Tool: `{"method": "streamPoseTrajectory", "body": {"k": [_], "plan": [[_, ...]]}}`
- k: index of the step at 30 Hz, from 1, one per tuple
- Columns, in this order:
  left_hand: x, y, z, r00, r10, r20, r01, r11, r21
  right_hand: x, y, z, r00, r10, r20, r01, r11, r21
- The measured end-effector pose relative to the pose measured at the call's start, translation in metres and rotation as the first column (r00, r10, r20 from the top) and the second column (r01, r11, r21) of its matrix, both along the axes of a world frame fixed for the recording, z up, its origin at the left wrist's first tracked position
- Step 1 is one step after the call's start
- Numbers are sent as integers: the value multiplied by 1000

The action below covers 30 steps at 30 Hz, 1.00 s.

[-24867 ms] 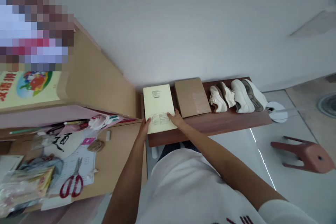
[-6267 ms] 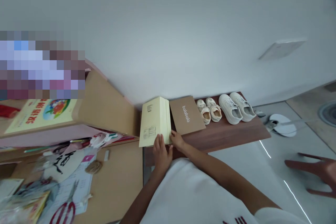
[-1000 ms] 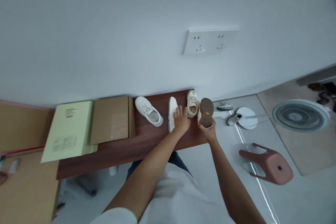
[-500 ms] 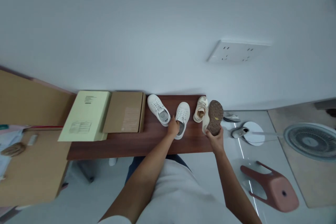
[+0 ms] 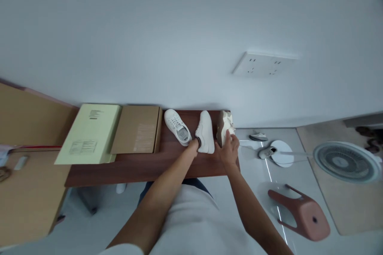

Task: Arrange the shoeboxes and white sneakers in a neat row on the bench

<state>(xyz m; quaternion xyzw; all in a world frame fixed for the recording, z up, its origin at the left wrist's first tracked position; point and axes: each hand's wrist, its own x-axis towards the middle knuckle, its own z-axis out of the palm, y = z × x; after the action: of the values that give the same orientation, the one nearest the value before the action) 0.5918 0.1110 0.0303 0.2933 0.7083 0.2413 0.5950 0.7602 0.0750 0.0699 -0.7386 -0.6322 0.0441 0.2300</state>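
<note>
My left hand (image 5: 194, 147) grips a white sneaker (image 5: 205, 132) at its heel opening; the shoe is tipped on its side with the opening facing left. Another white sneaker (image 5: 177, 127) rests sole-down to its left. At the right end of the brown wooden bench (image 5: 131, 167), my right hand (image 5: 229, 148) is closed on a cream sneaker (image 5: 225, 132), its brown sole turned to the left. The second cream sneaker of that pair is mostly hidden, so I cannot make out its position.
A pale green box (image 5: 89, 135) and a brown cardboard box (image 5: 137, 129) occupy the bench's left part. On the right are a pink stool (image 5: 312, 220), a fan (image 5: 344, 162) and grey shoes (image 5: 266, 152) on the floor. A wall socket panel (image 5: 265, 65) is above.
My left hand has turned the white sneaker from sole-down onto its side. My right hand has brought the cream sneaker left and lower, its sole no longer facing me.
</note>
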Motion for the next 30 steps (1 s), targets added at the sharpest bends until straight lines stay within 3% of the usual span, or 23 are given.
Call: {"method": "streamPoseTrajectory", "body": {"k": [2, 5, 7, 9, 13, 15, 17, 18, 20, 21, 24, 27, 29, 30], "plan": [[-16, -18, 9, 995, -1, -100, 8, 998, 70, 0, 1, -7, 997, 57, 49, -54, 997, -58], [-38, -34, 20, 913, -85, -399, 195, 951, 241, 4, -1, -11, 989, 136, 62, -126, 980, -153], [-47, -31, 24, 798, -113, -591, 312, 918, 245, 5, -2, -10, 980, 193, 37, -180, 958, -224], [-52, -20, 25, 738, -145, -659, 347, 919, 186, 4, -1, -9, 973, 232, -14, -226, 931, -285], [-63, -2, 23, 783, -285, -553, 435, 886, 160, 3, 0, -11, 964, 194, -184, -240, 931, -274], [-75, -3, 19, 833, -253, -493, 409, 881, 239, 5, -1, -13, 937, 157, -311, -228, 952, -206], [-90, -14, 13, 940, -107, -323, 226, 906, 358, 9, -2, -11, 895, 121, -430, -196, 971, -135], [-98, -22, 9, 984, -6, -178, 75, 920, 384, 12, -3, -10, 875, 100, -474, -170, 980, -107], [-112, -41, 0, 990, 133, 37, -138, 950, 279, 18, -5, -4, 848, 40, -529, -98, 992, -82], [-118, -51, -3, 988, 144, 53, -151, 970, 192, 22, -6, -1, 840, 1, -543, -57, 995, -87], [-127, -79, -7, 980, 108, -166, -97, 993, 73, 33, -7, 8, 819, -128, -559, 68, 990, -126], [-112, -92, 1, 895, 130, -427, -9, 962, 274, 44, -11, 11, 754, -199, -626, 152, 980, -128], [-86, -87, 8, 891, 75, -447, 119, 913, 389, 49, -14, 10, 690, -222, -689, 182, 974, -132], [-69, -80, 11, 914, -10, -406, 182, 904, 388, 50, -15, 9, 663, -237, -710, 200, 970, -137]]}}
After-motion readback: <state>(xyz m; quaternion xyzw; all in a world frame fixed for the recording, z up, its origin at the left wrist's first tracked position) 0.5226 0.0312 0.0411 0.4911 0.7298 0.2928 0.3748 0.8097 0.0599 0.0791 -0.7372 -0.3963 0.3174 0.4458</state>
